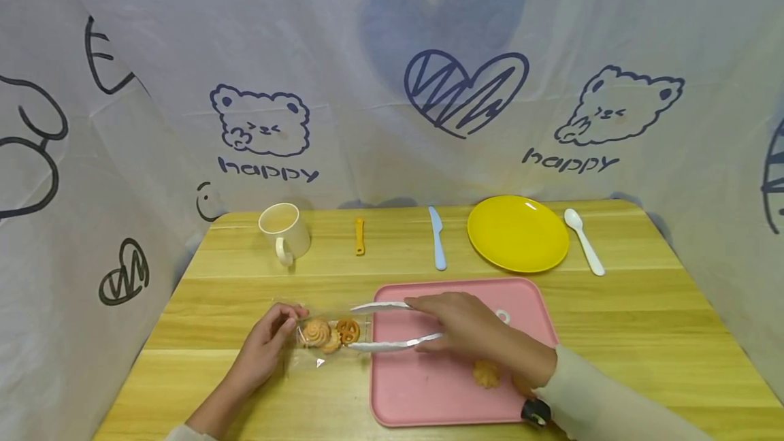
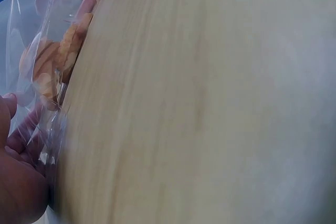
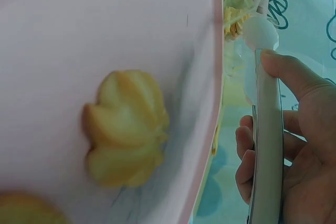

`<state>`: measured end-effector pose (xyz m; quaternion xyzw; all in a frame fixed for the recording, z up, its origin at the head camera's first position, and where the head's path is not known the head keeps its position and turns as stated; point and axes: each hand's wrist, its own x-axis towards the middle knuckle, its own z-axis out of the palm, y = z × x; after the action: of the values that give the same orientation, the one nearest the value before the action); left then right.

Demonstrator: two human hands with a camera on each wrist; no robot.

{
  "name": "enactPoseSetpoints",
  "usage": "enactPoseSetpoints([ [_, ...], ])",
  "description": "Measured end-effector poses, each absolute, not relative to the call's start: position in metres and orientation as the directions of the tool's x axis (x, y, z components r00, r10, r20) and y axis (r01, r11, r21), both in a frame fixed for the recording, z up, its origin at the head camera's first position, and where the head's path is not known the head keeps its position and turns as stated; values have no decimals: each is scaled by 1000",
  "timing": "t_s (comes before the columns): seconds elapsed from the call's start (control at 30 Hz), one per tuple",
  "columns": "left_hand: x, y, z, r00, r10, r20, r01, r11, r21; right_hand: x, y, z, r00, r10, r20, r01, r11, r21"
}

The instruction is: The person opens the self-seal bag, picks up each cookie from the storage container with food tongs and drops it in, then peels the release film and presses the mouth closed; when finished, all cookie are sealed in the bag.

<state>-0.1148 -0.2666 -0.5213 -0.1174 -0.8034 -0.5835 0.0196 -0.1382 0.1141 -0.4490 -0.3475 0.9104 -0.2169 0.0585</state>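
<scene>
A clear plastic bag of golden swirl cookies [image 1: 324,334] lies on the wooden table [image 1: 612,312], its closed end pinched by the left hand [image 1: 269,346]. The right hand [image 1: 468,325] grips white plastic tongs [image 1: 392,325], their tips spread at the bag's mouth. One piped cookie [image 3: 126,127] already rests on the pink plastic tray [image 1: 527,305] beneath that wrist. Holding the bag steady and squeezing gently should spare the brittle biscuits.

mug [image 1: 284,229] | peeler [image 1: 359,236] | knife [image 1: 437,238] | yellow plate [image 1: 517,233] | spoon [image 1: 584,240] | wood tbl [image 1: 643,332]
</scene>
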Motion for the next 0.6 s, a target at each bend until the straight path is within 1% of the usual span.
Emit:
enactPoseSetpoints([
  [0.23, -114, -267, -521, -973, 166, 163, 207, 297, 932, -128, 140, -449, -767, -637, 75, -600, 672, -434],
  [0.6, -115, -267, -522, -968, 176, 177, 223, 293, 930, -107, 176, -453, -810, -574, 122, -563, 701, -437],
])
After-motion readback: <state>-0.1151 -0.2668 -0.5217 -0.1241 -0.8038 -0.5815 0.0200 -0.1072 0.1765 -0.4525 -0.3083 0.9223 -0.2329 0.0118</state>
